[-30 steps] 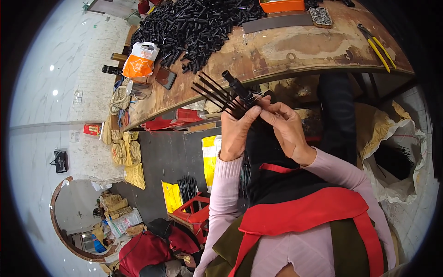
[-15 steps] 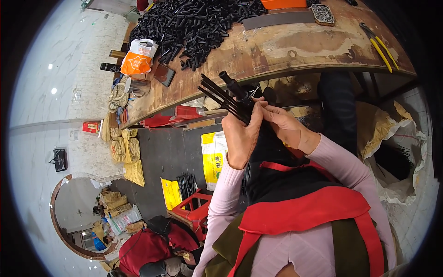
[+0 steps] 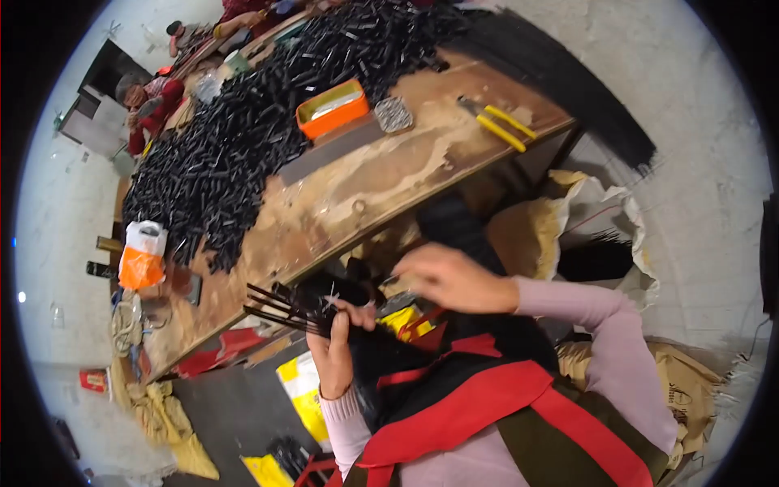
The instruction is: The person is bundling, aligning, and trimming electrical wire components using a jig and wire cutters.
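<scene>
My left hand (image 3: 331, 357) is closed around a bunch of thin black rods (image 3: 276, 310), whose ends fan out to the left below the table edge. A few thin silvery pins (image 3: 331, 300) stick up by its fingertips. My right hand (image 3: 458, 277) is apart from it, to the right over my lap; its fingers are blurred by motion, and nothing plain shows in them. A large heap of short black tube pieces (image 3: 219, 162) covers the far left of the wooden table (image 3: 389, 183). On it also stand a tin of small metal pins (image 3: 393, 115) and an orange box (image 3: 331, 109).
Yellow-handled pliers (image 3: 501, 123) lie near the table's right end. A bundle of long black rods (image 3: 568, 89) extends past that end. An open sack (image 3: 560, 215) with black rods stands right. An orange-white bag (image 3: 144, 256) sits left. Other people (image 3: 154, 109) are at the far left.
My view has swung to the right. My right hand has come away from the left one. The black tube piece seen upright at my hands before is no longer plainly visible.
</scene>
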Tool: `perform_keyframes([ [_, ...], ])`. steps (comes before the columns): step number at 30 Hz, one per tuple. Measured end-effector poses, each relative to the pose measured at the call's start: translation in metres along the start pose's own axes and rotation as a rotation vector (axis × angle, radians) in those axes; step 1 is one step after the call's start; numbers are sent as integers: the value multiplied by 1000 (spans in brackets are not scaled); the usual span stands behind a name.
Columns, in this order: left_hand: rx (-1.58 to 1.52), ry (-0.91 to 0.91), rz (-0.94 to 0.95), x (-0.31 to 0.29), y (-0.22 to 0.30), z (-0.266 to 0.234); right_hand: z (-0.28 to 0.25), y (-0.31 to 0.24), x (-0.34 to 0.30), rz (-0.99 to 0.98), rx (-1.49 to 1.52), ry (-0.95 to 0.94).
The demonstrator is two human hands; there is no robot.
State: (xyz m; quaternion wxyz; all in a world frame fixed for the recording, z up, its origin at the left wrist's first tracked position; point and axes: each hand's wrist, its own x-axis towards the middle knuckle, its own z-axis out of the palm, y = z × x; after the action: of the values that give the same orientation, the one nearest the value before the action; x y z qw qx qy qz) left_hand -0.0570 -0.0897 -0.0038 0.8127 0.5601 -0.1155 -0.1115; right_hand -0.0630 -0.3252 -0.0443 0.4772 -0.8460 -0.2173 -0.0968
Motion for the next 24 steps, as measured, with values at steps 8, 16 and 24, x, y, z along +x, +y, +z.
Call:
perform_keyframes([
  [8, -169, -52, -43, 9, -23, 22, -179, 100, 26, 340, -1094, 352],
  [16, -120, 219, -214, 11, -19, 27, -167, 112, 21, 277, -213, 545],
  [24, -54, 103, -146, 18, -20, 34, -89, -38, 19, 311, 245, -464],
])
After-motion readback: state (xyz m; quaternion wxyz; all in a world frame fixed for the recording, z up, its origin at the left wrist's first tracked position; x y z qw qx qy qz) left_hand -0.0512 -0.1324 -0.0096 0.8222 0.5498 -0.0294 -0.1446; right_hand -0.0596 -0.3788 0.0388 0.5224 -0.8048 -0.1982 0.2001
